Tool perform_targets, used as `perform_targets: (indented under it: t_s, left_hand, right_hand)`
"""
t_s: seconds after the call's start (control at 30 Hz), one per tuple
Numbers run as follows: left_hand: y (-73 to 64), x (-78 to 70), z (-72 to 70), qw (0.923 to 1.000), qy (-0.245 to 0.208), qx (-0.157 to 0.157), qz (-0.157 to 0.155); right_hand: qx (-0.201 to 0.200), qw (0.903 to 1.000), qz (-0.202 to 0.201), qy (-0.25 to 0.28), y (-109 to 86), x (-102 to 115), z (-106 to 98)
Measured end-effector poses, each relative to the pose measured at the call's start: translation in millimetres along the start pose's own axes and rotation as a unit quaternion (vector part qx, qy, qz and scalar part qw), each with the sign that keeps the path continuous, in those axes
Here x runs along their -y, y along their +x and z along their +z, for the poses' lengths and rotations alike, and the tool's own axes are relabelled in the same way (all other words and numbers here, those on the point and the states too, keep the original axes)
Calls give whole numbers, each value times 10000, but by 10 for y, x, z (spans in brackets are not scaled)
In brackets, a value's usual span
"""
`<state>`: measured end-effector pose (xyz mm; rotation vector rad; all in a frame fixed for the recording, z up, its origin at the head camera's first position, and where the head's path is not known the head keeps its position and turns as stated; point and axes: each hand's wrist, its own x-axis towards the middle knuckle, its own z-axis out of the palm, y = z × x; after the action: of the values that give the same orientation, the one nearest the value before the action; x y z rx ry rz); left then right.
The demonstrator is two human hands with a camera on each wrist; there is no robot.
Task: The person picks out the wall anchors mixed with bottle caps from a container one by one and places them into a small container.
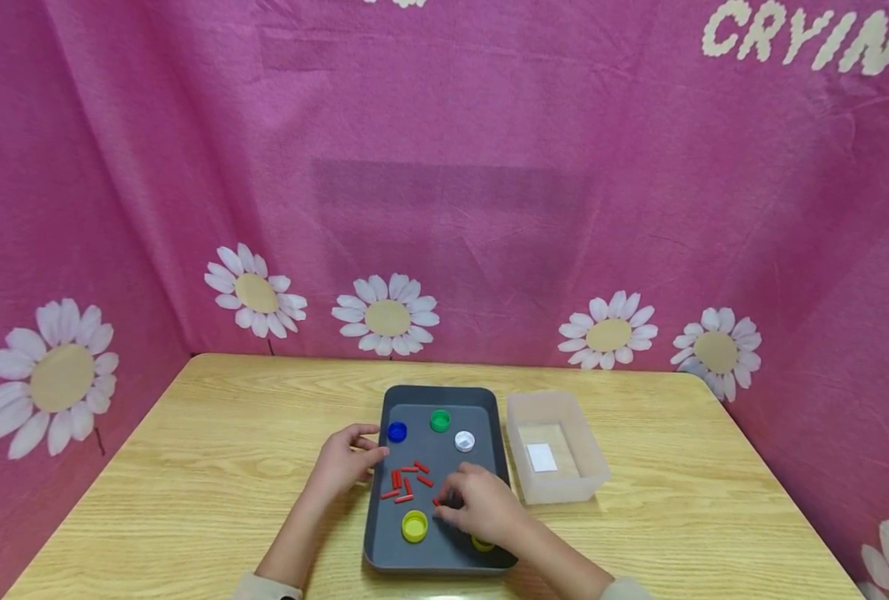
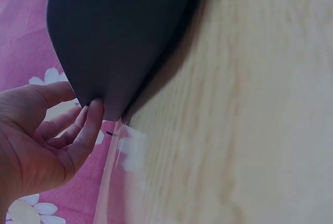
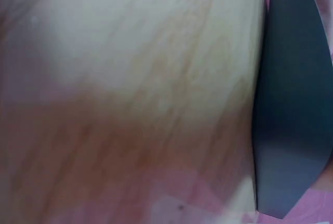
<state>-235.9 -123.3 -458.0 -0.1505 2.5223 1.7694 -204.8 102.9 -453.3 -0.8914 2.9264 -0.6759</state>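
A dark grey tray (image 1: 444, 560) lies on the table. My left hand (image 1: 348, 458) grips its left rim, thumb over the edge and fingers against the outer wall, as the left wrist view shows. Over the tray's front right part, my right hand (image 1: 485, 504) pinches a small red stick (image 1: 437, 502). Several like red sticks (image 1: 407, 483) lie loose at the tray's left middle. Around them sit round caps: blue (image 1: 397, 432), green (image 1: 440, 420), white (image 1: 464, 441) and yellow (image 1: 414, 527). Another yellow cap (image 1: 481, 545) is partly hidden beneath the right hand.
Close to the tray's right side stands a translucent plastic bin (image 1: 594, 479) with a white label or paper (image 1: 541, 457) in it. Both are on a light wooden table (image 1: 212, 450). A pink flowered cloth (image 1: 444, 225) hangs behind and at the sides.
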Motion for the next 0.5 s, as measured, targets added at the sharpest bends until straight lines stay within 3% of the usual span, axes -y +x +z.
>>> perform_targets:
  t_s: [0.23,0.5]
  left_hand:
    - [1,2,5,10000,-81,-15,-16]
    - [-4,-3,2,9999,-105,11,-95]
  right_hand:
    - [-155,9993,-48,-343,0,-17,44]
    - [-37,9997,98,-218,23,-15,72]
